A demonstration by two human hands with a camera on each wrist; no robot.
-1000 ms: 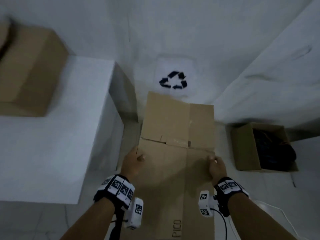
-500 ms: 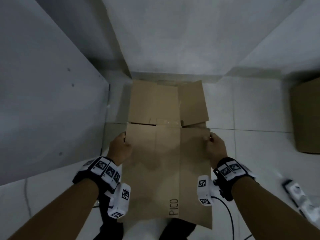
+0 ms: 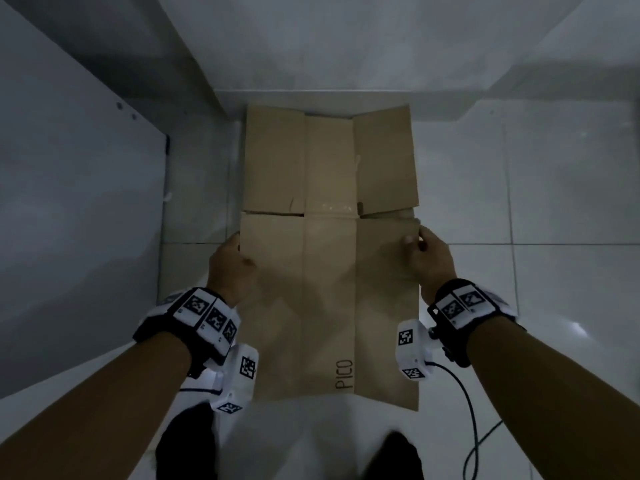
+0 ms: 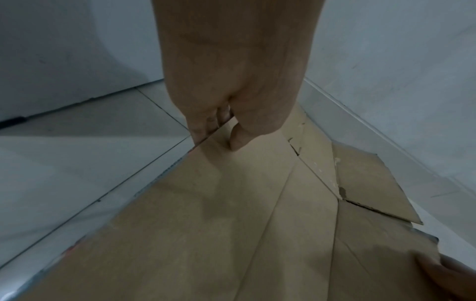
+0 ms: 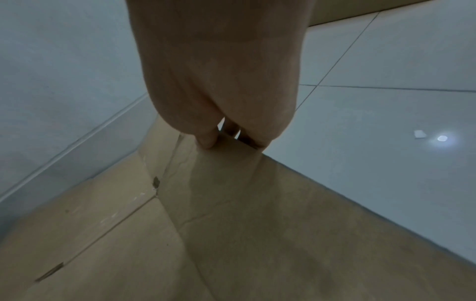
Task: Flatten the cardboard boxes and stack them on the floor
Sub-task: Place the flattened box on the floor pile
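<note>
Flattened cardboard box (image 3: 329,265): held over the tiled floor (image 3: 554,289), long axis running from the person toward the wall (image 3: 346,39). Left hand (image 3: 232,265) pinches its left edge, right hand (image 3: 427,258) its right edge, thumbs on top, directly opposite each other. Lowering it probably comes next.

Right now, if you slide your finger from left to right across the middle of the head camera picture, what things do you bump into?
Grey panel → left hand → flattened cardboard box → right hand → white floor tiles.
</note>
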